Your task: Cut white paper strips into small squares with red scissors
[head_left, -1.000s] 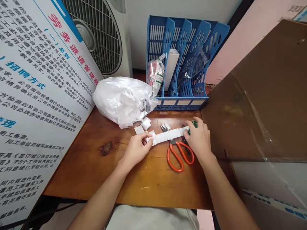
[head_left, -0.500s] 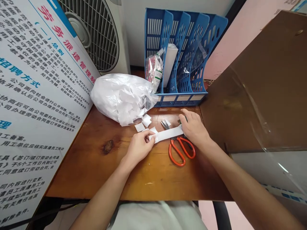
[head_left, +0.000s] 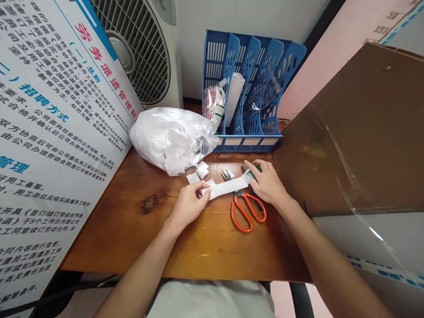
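One left grip (head_left: 189, 204) pinches white strip (head_left: 228, 187), right grip (head_left: 270, 184) a green object (head_left: 259, 168); board (head_left: 66, 176) reads "总则".

Bare left forearm (head_left: 142, 265) angles forward and inward, left wrist (head_left: 170, 227) near straight. Bare left hand (head_left: 190, 202) is back-up, thumb and index pinched, other fingers folded, partly hidden. Bare right forearm (head_left: 318, 247) also angles inward. Bare right hand (head_left: 267, 182): back-up, gripping, index stretched leftward, thumb nearer the body. Hands apart, right slightly farther forward.
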Available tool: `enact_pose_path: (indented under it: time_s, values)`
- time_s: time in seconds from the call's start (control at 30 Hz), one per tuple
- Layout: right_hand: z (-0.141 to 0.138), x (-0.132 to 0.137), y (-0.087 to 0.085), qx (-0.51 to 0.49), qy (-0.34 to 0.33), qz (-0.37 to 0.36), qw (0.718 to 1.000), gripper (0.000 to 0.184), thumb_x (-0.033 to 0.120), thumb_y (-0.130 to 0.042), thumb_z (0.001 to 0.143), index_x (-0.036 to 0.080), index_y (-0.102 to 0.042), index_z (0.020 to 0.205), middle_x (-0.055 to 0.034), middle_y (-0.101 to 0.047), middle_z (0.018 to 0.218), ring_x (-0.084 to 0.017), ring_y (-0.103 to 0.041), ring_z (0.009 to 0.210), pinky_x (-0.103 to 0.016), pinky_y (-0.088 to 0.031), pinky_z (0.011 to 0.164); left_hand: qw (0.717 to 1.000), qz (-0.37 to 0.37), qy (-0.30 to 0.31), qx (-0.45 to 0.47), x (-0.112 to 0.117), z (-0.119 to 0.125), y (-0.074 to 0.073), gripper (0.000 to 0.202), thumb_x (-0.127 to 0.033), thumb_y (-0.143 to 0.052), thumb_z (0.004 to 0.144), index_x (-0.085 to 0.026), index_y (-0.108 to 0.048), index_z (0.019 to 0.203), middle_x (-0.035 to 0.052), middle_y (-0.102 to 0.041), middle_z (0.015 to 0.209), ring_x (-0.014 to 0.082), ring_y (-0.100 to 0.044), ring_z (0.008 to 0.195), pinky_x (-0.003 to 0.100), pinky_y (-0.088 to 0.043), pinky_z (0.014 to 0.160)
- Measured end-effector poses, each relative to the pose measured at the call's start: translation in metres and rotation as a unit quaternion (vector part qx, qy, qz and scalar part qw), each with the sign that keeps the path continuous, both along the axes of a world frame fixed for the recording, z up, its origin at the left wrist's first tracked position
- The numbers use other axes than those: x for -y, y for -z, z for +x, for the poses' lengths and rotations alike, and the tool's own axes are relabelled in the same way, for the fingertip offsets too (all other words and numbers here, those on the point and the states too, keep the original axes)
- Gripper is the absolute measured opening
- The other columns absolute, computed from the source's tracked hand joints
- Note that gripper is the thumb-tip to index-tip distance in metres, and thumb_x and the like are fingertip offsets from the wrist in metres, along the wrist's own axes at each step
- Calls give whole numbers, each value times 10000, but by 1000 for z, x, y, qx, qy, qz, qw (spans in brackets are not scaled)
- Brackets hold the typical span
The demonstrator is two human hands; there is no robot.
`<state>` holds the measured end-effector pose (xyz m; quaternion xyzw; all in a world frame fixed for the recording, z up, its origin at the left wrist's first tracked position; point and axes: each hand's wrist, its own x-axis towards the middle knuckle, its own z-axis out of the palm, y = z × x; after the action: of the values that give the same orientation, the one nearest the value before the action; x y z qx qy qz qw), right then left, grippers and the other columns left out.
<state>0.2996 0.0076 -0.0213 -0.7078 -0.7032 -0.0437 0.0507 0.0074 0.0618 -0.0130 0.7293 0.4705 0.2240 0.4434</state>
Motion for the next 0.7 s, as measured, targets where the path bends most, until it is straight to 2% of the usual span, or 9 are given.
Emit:
enact_pose_path:
  time_s: [0.17, 0.27, 0.3, 0.37, 0.4, 0.43, 0.5, 0.63, 0.7]
  values:
    - [-5, 2, -4, -12, 27, 18, 999, 605, 248, -451, 918, 201, -443, 1521, -166, -497, 1409, -353, -417, 1291, -551, -337, 1050, 1000, -9, -1, 7, 1, 1, -2, 274, -372, -593, 896, -184, -779, 967, 13, -699, 749, 159, -583, 656, 252, -390, 610]
    - [-21, 12, -15, -47, 71, 87, 993, 621, 230, -439, 927, 148, -375, 1539, -189, -461, 1465, -357, -393, 1322, -540, -337, 1064, 1000, -24, -1, 16, 2, 0, -5, 270, -374, -593, 900, -186, -778, 956, 12, -696, 758, 157, -570, 661, 250, -392, 610]
    - [-29, 17, -19, -79, 93, 130, 984, 586, 214, -440, 931, 150, -407, 1512, -179, -501, 1429, -346, -428, 1288, -510, -365, 1048, 999, -29, -2, 20, 2, -1, -7, 269, -378, -597, 899, -187, -779, 953, 13, -695, 760, 158, -566, 662, 251, -392, 610]
    - [-49, 30, -25, -158, 90, 189, 965, 367, 195, -450, 946, 166, -594, 1282, -139, -649, 1148, -299, -549, 1097, -430, -441, 971, 999, -42, -8, 25, 3, -3, -10, 276, -390, -605, 896, -182, -780, 948, 18, -693, 761, 162, -563, 664, 254, -394, 608]
    - [-60, 36, -27, -193, 67, 182, 962, 279, 181, -446, 950, 187, -644, 1146, -117, -672, 1045, -280, -582, 1016, -400, -469, 925, 998, -47, -12, 26, 3, -5, -11, 285, -399, -607, 897, -176, -778, 945, 23, -695, 763, 165, -568, 665, 255, -398, 605]
    - [-70, 42, -28, -215, 40, 160, 963, 239, 179, -459, 944, 206, -660, 1069, -107, -681, 1026, -278, -596, 995, -395, -482, 911, 998, -57, -16, 27, 4, -7, -13, 293, -407, -610, 898, -170, -776, 943, 30, -699, 769, 168, -579, 669, 255, -406, 605]
    - [-88, 54, -27, -226, 38, 141, 963, 219, 174, -486, 938, 224, -656, 1067, -100, -695, 1063, -290, -605, 1009, -417, -482, 928, 993, -103, -28, 39, 7, -11, -14, 308, -423, -623, 896, -155, -766, 947, 46, -711, 785, 176, -617, 684, 255, -438, 607]
    - [-108, 80, -18, -249, 115, 137, 952, 102, 216, -547, 951, 264, -617, 1007, -89, -691, 989, -295, -609, 928, -434, -496, 870, 964, -245, -72, 80, 17, -15, -13, 343, -447, -677, 871, -126, -731, 983, 79, -727, 806, 202, -694, 732, 265, -525, 630]
    - [-111, 94, -12, -238, 162, 104, 952, 135, 266, -571, 938, 263, -598, 1070, -114, -673, 1021, -328, -601, 928, -469, -499, 839, 955, -272, -81, 91, 23, -15, -11, 352, -448, -685, 873, -120, -725, 993, 83, -725, 804, 197, -702, 734, 264, -544, 638]
